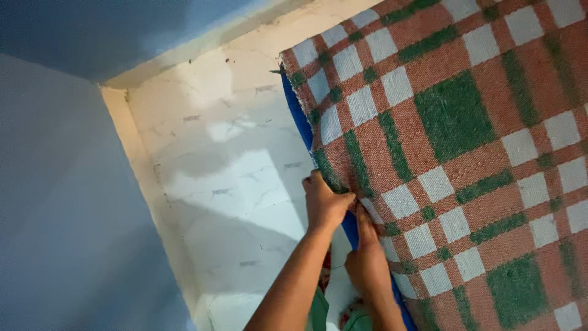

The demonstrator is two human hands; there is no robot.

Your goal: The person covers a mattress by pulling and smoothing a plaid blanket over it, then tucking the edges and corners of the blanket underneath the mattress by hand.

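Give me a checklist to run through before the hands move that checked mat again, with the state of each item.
1. Left hand grips the edge of the checked mat: ok.
2. Right hand lies on the mat edge: ok; firm grip: cannot tell.
3. Blue sheet lined up under the mat: not ok, it sticks out along the edge.
4. White tile floor beside the mat is dry: cannot tell.
5. Mat lies flat: cannot tell.

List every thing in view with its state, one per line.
Checked mat: spread flat on the floor, its left edge gripped.
Blue layer: under the mat, only an edge strip showing.
Left hand: closed on the mat's edge.
Right hand: pressed along the mat's edge, fingers extended.
Tiled floor: bare, glossy, reflecting light.
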